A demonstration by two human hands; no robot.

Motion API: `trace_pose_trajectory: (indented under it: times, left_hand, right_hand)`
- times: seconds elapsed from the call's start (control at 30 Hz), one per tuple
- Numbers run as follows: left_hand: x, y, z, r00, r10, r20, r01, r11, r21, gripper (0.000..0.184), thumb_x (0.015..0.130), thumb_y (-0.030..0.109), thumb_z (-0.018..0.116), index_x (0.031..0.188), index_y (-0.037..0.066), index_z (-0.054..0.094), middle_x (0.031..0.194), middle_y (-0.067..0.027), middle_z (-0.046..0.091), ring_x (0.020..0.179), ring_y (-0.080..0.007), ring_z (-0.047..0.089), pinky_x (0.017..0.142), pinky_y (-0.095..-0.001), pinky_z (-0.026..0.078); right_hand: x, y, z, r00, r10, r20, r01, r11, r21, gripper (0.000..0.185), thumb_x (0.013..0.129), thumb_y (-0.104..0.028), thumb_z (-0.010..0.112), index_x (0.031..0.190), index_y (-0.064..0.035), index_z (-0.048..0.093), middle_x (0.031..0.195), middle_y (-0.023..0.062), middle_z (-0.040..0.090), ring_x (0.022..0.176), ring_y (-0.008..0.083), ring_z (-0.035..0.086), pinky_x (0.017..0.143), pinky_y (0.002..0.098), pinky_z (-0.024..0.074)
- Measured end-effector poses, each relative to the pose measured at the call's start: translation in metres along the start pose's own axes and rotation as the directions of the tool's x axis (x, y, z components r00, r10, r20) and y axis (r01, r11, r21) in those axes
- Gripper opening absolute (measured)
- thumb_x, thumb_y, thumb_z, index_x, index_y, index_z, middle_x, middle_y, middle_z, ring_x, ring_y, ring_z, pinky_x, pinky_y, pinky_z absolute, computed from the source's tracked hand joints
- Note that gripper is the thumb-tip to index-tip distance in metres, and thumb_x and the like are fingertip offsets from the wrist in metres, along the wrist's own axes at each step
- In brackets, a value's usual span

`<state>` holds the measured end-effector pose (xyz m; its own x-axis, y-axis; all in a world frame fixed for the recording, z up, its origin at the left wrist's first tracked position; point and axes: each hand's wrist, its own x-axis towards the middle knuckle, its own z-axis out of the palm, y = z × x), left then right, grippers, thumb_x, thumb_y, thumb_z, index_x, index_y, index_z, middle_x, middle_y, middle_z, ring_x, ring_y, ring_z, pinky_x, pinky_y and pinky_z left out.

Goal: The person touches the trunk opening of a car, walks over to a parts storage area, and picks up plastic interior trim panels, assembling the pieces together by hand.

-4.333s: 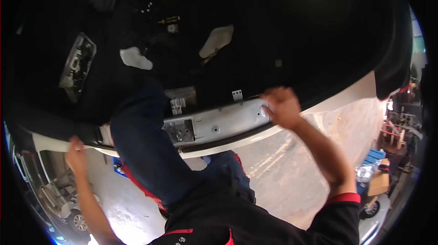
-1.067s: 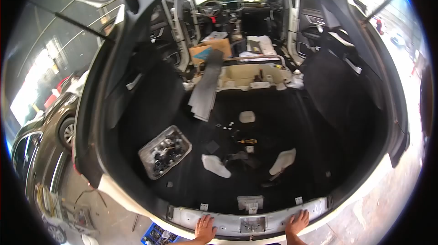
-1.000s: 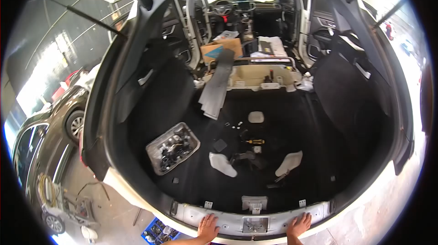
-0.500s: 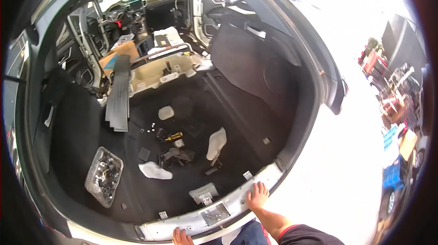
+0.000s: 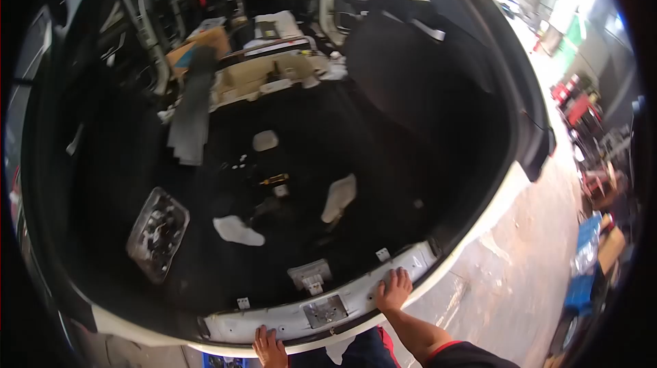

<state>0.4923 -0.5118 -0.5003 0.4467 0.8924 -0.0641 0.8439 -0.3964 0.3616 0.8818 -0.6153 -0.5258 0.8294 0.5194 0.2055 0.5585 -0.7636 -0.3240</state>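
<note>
My left hand point(image 5: 270, 349) rests with its fingers apart on the pale metal rear sill point(image 5: 239, 327) of a car's cargo area. Farther right on the same sill lies my right hand point(image 5: 394, 290), fingers spread, near a small white bracket point(image 5: 382, 254). Between the hands is the latch recess point(image 5: 326, 311). Neither hand holds anything. On the black cargo floor are two whitish pads point(image 5: 238, 231), point(image 5: 340, 198), a yellow-handled screwdriver point(image 5: 275, 180) and a pale oval piece point(image 5: 265, 140).
A clear tray point(image 5: 159, 234) of small parts stands at the left of the cargo floor. Long grey strips point(image 5: 189, 121) lean near a cardboard piece point(image 5: 213, 41). Outside at right are blue crates point(image 5: 580, 293) and assorted parts; a blue box point(image 5: 222, 360) is below the sill.
Compared with half a second ago, the view has shifted, showing more floor outside at right. Both hands remain on the sill. Earlier, both were raised off it, with a knee over the edge.
</note>
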Motion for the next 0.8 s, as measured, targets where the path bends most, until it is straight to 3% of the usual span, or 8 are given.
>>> trace_pose_trajectory:
  times: [0.13,0.23,0.37,0.43,0.47,0.63,0.77,0.8]
  left_hand:
    - [-0.003,-0.017,0.006,0.994,-0.017,0.109,0.019,0.999,-0.025,0.044,0.087,0.029,0.063,0.13,0.017,0.058,0.149,-0.0111,0.039,0.141,-0.0331,0.031,0.107,-0.0564,0.033]
    - [-0.001,-0.009,-0.011,0.99,-0.055,0.133,0.062,0.997,-0.055,0.045,0.09,0.029,0.061,0.132,0.015,0.056,0.149,-0.0129,0.042,0.142,-0.0324,0.035,0.109,-0.0511,0.036]
    - [-0.041,0.028,-0.012,0.932,-0.314,-0.182,0.28,0.941,-0.189,0.041,0.087,0.024,0.063,0.126,0.01,0.061,0.141,-0.0159,0.05,0.131,-0.0351,0.046,0.106,-0.0495,0.039]
    - [-0.083,0.05,-0.013,0.853,-0.492,-0.175,0.432,0.853,-0.293,0.043,0.086,0.025,0.064,0.126,0.009,0.061,0.14,-0.0164,0.05,0.13,-0.0359,0.046,0.106,-0.0494,0.039]
    - [-0.114,0.05,0.005,0.819,-0.548,-0.168,0.491,0.822,-0.288,0.044,0.087,0.027,0.065,0.127,0.01,0.061,0.135,-0.0166,0.054,0.126,-0.0359,0.05,0.105,-0.0469,0.041]
    - [-0.277,0.07,0.077,0.466,-0.776,0.425,0.88,0.357,-0.313,0.049,0.087,0.046,0.055,0.12,0.013,0.069,0.12,-0.0157,0.067,0.116,-0.0329,0.062,0.1,-0.0434,0.047]
    - [-0.375,0.095,0.135,0.317,-0.748,0.583,0.946,0.208,-0.248,0.045,0.087,0.046,0.053,0.118,0.019,0.071,0.12,-0.0135,0.068,0.114,-0.0345,0.063,0.096,-0.0451,0.05]
    - [-0.422,0.08,0.211,0.615,-0.663,0.426,0.788,0.527,-0.318,0.042,0.088,0.044,0.051,0.115,0.019,0.071,0.117,-0.0145,0.068,0.111,-0.0355,0.064,0.094,-0.0454,0.051]
  right_hand:
    - [-0.004,0.0,-0.002,0.999,-0.028,0.034,0.027,0.999,0.032,0.063,0.076,-0.019,0.068,0.134,-0.0015,0.05,0.142,0.0251,0.044,0.131,0.0438,0.04,0.108,0.0554,0.0281]
    - [-0.007,0.01,0.011,0.997,-0.049,0.066,0.051,0.998,-0.032,0.061,0.089,-0.035,0.054,0.139,-0.0012,0.043,0.149,0.0259,0.038,0.139,0.0444,0.032,0.11,0.0571,0.0266]
    - [-0.004,0.033,0.014,0.985,-0.172,0.024,0.173,0.984,-0.044,0.059,0.087,-0.031,0.059,0.138,-0.0038,0.046,0.148,0.0231,0.04,0.139,0.0411,0.033,0.111,0.0547,0.026]
    - [0.0,0.052,0.006,0.962,-0.184,0.201,0.172,0.982,0.074,0.057,0.083,-0.023,0.063,0.136,-0.0072,0.048,0.147,0.0225,0.042,0.136,0.0421,0.036,0.109,0.0548,0.0291]
    - [0.006,0.069,0.003,0.929,-0.327,0.172,0.303,0.941,0.154,0.054,0.08,-0.016,0.066,0.131,-0.0087,0.052,0.145,0.0216,0.043,0.133,0.0425,0.039,0.106,0.0552,0.0333]
    - [0.035,0.097,-0.025,0.739,-0.591,0.322,0.52,0.805,0.286,0.042,0.076,-0.012,0.066,0.116,-0.0022,0.056,0.123,0.0196,0.058,0.12,0.0409,0.049,0.101,0.0534,0.039]
    - [0.018,0.039,-0.051,0.579,-0.735,0.353,0.61,0.678,0.41,0.038,0.078,-0.01,0.064,0.115,-0.0031,0.057,0.116,0.0191,0.06,0.108,0.038,0.056,0.093,0.0491,0.0448]
    - [0.006,0.02,-0.053,0.569,-0.724,0.39,0.54,0.687,0.487,0.037,0.078,-0.009,0.063,0.115,-0.004,0.057,0.112,0.019,0.062,0.102,0.0372,0.059,0.089,0.0475,0.0472]
